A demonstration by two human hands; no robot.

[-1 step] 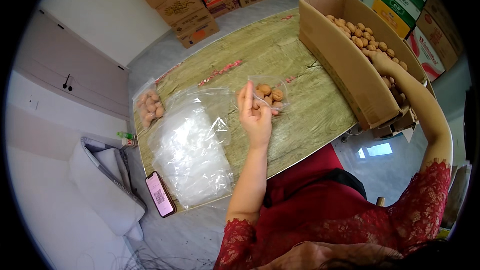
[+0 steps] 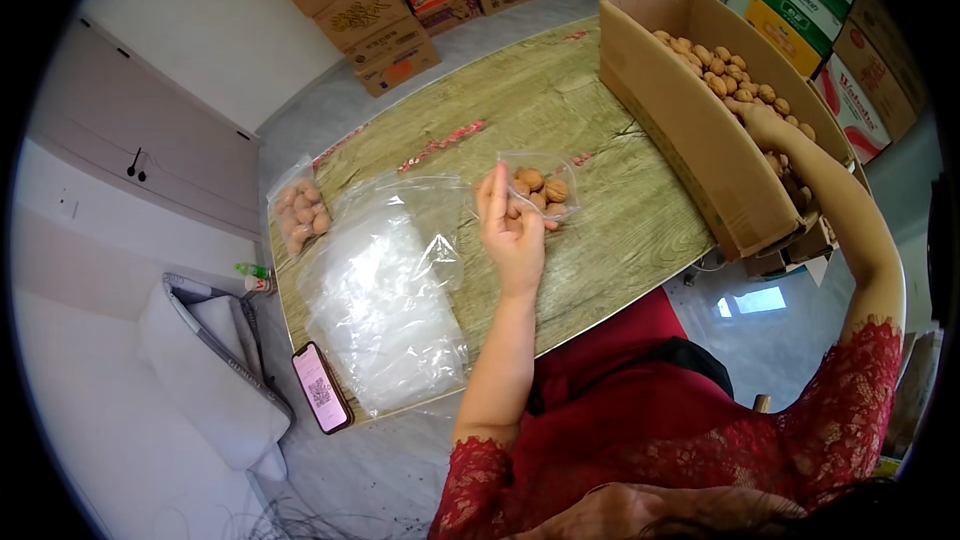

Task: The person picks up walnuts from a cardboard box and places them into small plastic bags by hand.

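Left hand (image 2: 512, 230) grip holds a clear bag (image 2: 540, 185) of walnuts over the wood-grain table (image 2: 600, 230); right hand (image 2: 768, 127) grip, inside the cardboard box (image 2: 700, 150), cannot be told.

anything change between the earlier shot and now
Nothing visibly changed. The left hand holds the small clear bag of walnuts open on the table, and the right hand is down among the walnuts in the cardboard box. The filled bag, the stack of empty bags and the phone lie where they were.
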